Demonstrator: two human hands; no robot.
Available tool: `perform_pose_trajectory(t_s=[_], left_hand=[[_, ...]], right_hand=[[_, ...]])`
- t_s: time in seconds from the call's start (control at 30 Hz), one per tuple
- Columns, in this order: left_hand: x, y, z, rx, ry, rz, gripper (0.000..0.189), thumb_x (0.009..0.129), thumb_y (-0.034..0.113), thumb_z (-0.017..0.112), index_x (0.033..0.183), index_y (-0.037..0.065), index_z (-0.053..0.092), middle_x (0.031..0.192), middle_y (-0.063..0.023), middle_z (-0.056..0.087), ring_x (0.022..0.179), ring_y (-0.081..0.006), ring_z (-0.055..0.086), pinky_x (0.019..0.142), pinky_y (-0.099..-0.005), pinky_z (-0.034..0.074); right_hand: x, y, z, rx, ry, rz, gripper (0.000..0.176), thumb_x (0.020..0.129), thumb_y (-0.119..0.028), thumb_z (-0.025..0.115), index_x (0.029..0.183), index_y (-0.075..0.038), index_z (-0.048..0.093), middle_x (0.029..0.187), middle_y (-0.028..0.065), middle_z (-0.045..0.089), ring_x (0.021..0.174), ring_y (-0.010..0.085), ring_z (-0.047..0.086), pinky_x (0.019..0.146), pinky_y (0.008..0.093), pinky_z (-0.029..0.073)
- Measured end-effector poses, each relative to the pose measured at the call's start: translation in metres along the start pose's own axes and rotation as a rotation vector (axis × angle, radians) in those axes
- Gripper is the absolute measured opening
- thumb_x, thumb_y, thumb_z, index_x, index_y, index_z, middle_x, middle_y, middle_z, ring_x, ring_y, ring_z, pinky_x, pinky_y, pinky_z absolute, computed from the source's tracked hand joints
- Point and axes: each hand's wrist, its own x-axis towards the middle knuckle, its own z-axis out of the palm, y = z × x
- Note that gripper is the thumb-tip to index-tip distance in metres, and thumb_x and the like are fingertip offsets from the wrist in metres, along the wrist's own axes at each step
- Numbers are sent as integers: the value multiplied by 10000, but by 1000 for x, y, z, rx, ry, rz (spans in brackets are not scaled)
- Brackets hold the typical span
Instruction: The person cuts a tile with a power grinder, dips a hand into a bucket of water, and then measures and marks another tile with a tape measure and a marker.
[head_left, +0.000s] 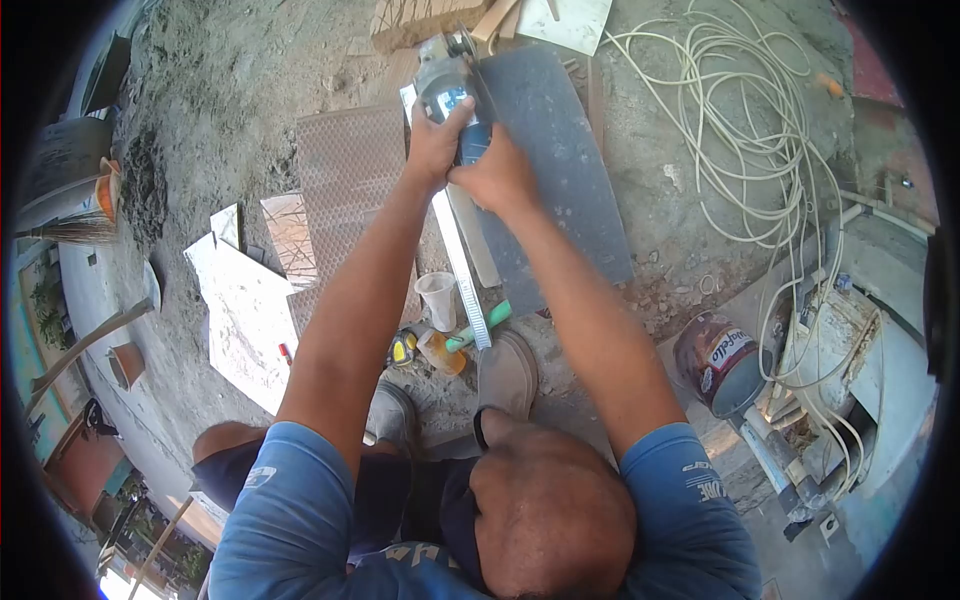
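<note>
Shoulders: blue shirt (290, 500) nearest lens; both arms reach fwd to the far end of the work.
Ground (230, 90): bare dirt/concrete, carries all items.
Dark tile (560, 170): flat on ground, largest slab. Judged stiff, hvy, brittle, edges prone to chip. Lift by both long edges, not by a corner.
Brown tile (345, 180): lies off dark tile's left edge.
Cable (740, 130): loose white coil, apart from dark tile's right edge.
Grinder (448, 85): at dark tile's far-left corner; disc contact not visible. Judged rigid, hvy for its size, smooth casing. Two-hand grip on body reqd.
Left hand (432, 150): clenched round grinder body.
Right hand (497, 178): wrapped on grinder rear, touching left hand.
Straightedge (462, 265): along dark tile's left edge, near end.
Cup (437, 298): upright, just beside straightedge.
</note>
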Motion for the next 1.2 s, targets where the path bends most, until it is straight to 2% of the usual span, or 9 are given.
perform_pose_trajectory(t_s=[0.07,0.23,1.2], left_hand=[[-6,8,8,-11,69,-8,648,841,264,783,1294,-8,409,1047,-150,598,804,-185,643,644,-306,558],[-2,-2,2,-24,61,37,652,841,263,783,1291,-16,401,1029,-149,599,788,-182,643,636,-303,557],[-3,-4,2,-18,70,32,673,835,278,788,1301,-10,399,1033,-149,597,790,-186,640,633,-307,558]], right_hand=[[-2,1,-2,10,24,11,677,679,-288,760,1238,-1,507,1165,230,649,1091,373,638,917,433,527],[1,3,5,9,29,2,661,682,-289,760,1222,0,511,1149,232,652,1078,381,640,900,437,531],[-3,0,4,-7,26,31,671,679,-285,770,1228,-2,506,1152,229,654,1075,373,645,899,433,532]])
